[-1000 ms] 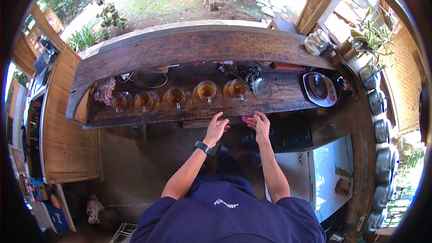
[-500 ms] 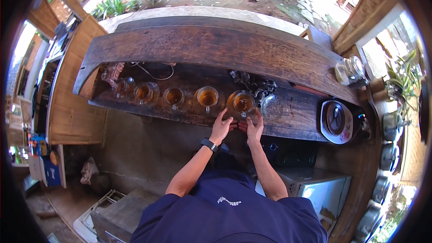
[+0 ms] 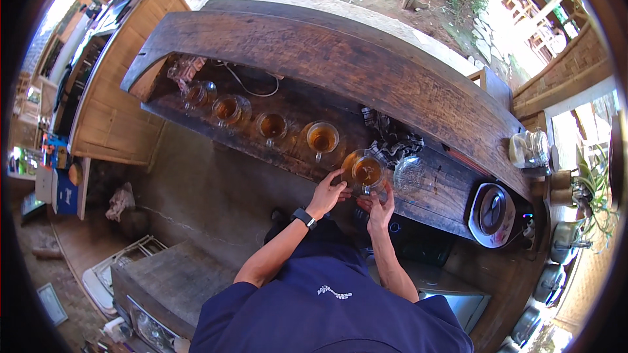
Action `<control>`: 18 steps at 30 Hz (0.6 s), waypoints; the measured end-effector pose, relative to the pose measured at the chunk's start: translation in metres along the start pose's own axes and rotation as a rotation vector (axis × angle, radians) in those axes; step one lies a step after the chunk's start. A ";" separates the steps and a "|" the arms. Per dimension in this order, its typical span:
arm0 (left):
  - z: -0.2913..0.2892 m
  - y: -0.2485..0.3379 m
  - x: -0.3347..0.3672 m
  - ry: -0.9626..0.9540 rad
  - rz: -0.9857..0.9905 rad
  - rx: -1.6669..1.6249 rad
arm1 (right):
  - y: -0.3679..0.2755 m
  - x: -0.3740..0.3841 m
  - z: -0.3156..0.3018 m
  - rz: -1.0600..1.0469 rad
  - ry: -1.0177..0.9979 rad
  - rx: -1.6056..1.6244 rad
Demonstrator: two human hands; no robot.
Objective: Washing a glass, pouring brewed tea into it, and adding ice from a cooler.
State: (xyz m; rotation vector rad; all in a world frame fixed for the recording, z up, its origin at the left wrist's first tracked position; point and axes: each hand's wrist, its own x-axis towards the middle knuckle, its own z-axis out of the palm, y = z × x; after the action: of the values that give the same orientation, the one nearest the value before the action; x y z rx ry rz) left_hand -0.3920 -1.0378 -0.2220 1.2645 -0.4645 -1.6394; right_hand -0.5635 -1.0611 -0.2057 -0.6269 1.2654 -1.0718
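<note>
My left hand point(image 3: 329, 196) and my right hand point(image 3: 379, 209) are closed on the near rim of a clear glass saucer point(image 3: 347, 165), one at each side. On that saucer stands a glass cup of amber tea point(image 3: 367, 171), upright, its handle pointing toward me between the hands. Whether the saucer is lifted off the wooden shelf cannot be made out. Left of it, a glass cup of tea point(image 3: 322, 137) heads a row with another cup point(image 3: 271, 126), a third point(image 3: 227, 110) and one more at the far left point(image 3: 195, 95). Just right of my hands lies a clear glass plate point(image 3: 409, 174).
A crumpled checked cloth point(image 3: 392, 147) lies behind the glass plate. The raised dark wooden counter point(image 3: 327, 59) overhangs the shelf. At right are a tray with a dark round plate point(image 3: 492, 214) and a glass jar point(image 3: 528, 149). A wooden cabinet point(image 3: 124, 98) stands at left.
The view has turned, so the counter slants down to the right. The saucer and its cup have come slightly toward me, and my fingers now close round its rim.
</note>
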 end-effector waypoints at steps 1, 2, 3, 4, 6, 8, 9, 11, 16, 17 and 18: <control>-0.001 0.000 -0.005 -0.006 0.006 0.005 | -0.002 -0.004 -0.002 0.010 -0.018 -0.010; -0.002 0.000 -0.010 -0.012 0.012 0.010 | -0.003 -0.009 -0.003 0.019 -0.037 -0.020; -0.005 0.000 -0.017 -0.007 0.012 -0.003 | -0.004 -0.015 -0.004 0.023 -0.040 -0.032; -0.008 0.001 -0.023 0.004 0.018 -0.018 | -0.006 -0.021 -0.004 0.044 -0.074 -0.074; -0.016 0.002 -0.039 0.022 0.028 -0.048 | -0.010 -0.035 0.000 0.069 -0.116 -0.131; -0.027 0.010 -0.062 0.034 0.028 -0.071 | -0.016 -0.053 0.011 0.115 -0.186 -0.163; -0.033 0.014 -0.074 0.048 0.034 -0.086 | -0.018 -0.061 0.017 0.119 -0.201 -0.177; -0.048 0.024 -0.099 0.069 0.059 -0.098 | -0.019 -0.079 0.035 0.181 -0.249 -0.193; -0.101 0.032 -0.162 0.122 0.188 -0.226 | -0.010 -0.126 0.097 0.231 -0.428 -0.227; -0.113 0.033 -0.176 0.140 0.227 -0.252 | -0.004 -0.135 0.112 0.246 -0.466 -0.227; -0.127 0.034 -0.191 0.167 0.248 -0.262 | 0.004 -0.144 0.126 0.251 -0.499 -0.239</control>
State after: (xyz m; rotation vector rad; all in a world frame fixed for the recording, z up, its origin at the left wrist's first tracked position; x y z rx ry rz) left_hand -0.2670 -0.8579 -0.1465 1.0898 -0.2807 -1.3267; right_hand -0.4341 -0.9524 -0.1156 -0.8318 1.0027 -0.5143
